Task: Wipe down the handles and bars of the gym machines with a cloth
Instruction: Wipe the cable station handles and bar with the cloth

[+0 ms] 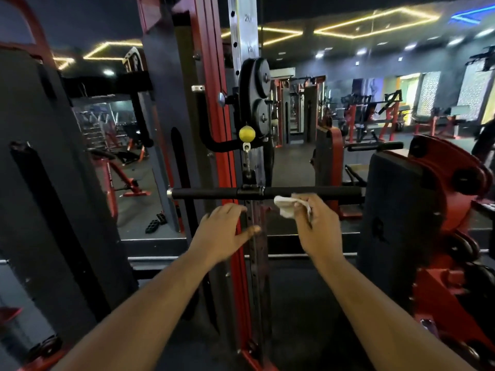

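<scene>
So, black bar [267, 193] hangs level off cable, right at wiping height. Right hand [318, 226] pinches bunched white cloth [285, 207] just under bar, right of its centre clip, looks set to rub grip. Left hand [223, 231] below bar's left half, fingers spread, holding nothing, probably ready to steady bar.

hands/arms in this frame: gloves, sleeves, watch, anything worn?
Nothing worn that shows. The left hand and the right hand are bare, no gloves, no rings visible. Both forearms are bare to the frame's bottom edge: no sleeves, watch or bands in view.
</scene>
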`<state>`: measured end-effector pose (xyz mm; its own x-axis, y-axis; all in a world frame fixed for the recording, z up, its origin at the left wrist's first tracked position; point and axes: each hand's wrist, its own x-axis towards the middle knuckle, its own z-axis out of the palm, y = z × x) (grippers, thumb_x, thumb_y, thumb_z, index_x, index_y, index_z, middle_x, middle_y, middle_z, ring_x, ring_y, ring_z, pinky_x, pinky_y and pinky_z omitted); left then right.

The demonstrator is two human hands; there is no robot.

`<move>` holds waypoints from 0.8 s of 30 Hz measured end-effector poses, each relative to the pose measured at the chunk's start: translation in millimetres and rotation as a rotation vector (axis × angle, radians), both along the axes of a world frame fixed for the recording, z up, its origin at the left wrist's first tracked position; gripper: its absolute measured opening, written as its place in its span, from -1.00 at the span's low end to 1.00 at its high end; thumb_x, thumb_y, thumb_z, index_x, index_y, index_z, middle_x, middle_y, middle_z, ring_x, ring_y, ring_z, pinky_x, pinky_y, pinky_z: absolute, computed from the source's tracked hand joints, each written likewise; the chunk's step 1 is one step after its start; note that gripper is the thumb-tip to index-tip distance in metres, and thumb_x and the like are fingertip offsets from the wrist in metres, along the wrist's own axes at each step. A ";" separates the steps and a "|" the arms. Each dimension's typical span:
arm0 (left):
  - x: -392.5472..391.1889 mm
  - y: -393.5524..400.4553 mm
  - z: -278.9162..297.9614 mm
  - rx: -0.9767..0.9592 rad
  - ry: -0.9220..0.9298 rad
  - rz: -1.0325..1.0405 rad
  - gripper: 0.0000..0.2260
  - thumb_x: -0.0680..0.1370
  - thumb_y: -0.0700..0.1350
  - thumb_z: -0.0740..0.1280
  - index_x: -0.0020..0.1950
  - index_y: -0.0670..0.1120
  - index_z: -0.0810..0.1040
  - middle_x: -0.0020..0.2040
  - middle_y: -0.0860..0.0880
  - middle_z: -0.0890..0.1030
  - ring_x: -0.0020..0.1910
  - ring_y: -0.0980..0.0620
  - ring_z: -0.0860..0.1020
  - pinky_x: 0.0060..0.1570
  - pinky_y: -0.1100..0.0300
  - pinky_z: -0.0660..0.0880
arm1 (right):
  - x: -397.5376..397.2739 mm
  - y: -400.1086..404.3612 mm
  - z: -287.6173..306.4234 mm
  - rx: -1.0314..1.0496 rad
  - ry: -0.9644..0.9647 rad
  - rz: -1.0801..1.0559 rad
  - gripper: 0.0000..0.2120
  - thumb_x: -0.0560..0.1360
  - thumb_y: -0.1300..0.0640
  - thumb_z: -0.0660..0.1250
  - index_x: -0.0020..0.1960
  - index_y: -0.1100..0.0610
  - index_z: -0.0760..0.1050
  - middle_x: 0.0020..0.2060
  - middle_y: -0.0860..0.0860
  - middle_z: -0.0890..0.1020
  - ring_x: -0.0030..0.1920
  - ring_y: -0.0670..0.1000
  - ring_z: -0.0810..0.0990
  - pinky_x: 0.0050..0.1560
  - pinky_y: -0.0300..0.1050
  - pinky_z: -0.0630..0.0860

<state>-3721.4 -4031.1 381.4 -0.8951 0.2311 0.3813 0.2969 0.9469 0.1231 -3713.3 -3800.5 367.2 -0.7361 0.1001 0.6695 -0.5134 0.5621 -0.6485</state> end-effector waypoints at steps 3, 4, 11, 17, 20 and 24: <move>-45.7 -2.2 8.2 -0.009 0.035 0.033 -0.29 0.57 0.42 0.15 0.60 0.03 0.25 0.57 0.00 0.31 0.57 -0.03 0.25 0.53 -0.15 0.23 | -42.8 2.5 21.5 0.182 0.157 -0.131 -0.67 0.64 0.13 0.30 0.39 0.10 0.52 0.27 0.00 0.65 0.37 -0.01 0.54 0.44 -0.05 0.41; -62.2 -3.8 8.5 0.005 0.070 0.033 -0.29 0.57 0.42 0.16 0.59 0.03 0.25 0.57 -0.01 0.32 0.56 -0.04 0.26 0.54 -0.16 0.22 | -57.5 3.0 25.9 0.261 0.211 -0.184 -0.65 0.63 0.14 0.30 0.41 0.13 0.51 0.34 0.04 0.61 0.48 0.04 0.45 0.55 0.07 0.29; -150.6 -15.6 7.5 -0.170 0.095 -0.010 -0.30 0.53 0.49 0.07 0.35 -0.04 0.46 0.24 -0.05 0.60 0.24 -0.07 0.56 0.36 -0.09 0.40 | -124.8 -24.7 -1.4 0.806 0.205 -0.317 -0.63 0.66 0.19 0.16 0.44 0.26 0.42 0.53 0.18 0.40 0.59 0.14 0.26 0.62 0.21 0.11; -201.4 -21.8 18.7 -0.317 0.007 -0.142 -0.20 0.31 0.67 -0.08 0.09 0.09 0.52 -0.11 0.07 0.58 -0.14 0.06 0.54 -0.17 0.10 0.53 | -139.4 -38.9 -39.5 0.861 0.125 -0.420 -0.29 0.65 -0.36 0.04 0.50 0.17 0.40 0.37 0.11 0.54 0.42 0.15 0.46 0.55 0.18 0.22; -218.8 -23.6 17.9 -0.354 0.054 -0.172 -0.24 0.34 0.69 -0.05 0.03 0.12 0.53 -0.22 0.10 0.52 -0.20 0.07 0.53 -0.23 0.11 0.50 | -151.9 -49.2 -34.1 0.930 -0.022 -0.472 -0.09 0.50 -0.57 -0.04 0.37 0.17 0.47 0.22 0.11 0.60 0.26 0.15 0.56 0.40 0.14 0.39; -231.0 -23.0 15.0 -0.340 0.015 -0.233 -0.28 0.36 0.68 -0.04 0.04 0.17 0.56 -0.16 0.10 0.55 -0.19 0.05 0.54 -0.30 0.12 0.40 | -170.5 -57.8 3.0 0.991 -0.275 -0.471 0.04 0.28 -0.71 -0.18 0.23 0.07 0.50 0.07 0.06 0.66 0.13 0.13 0.62 0.16 0.10 0.50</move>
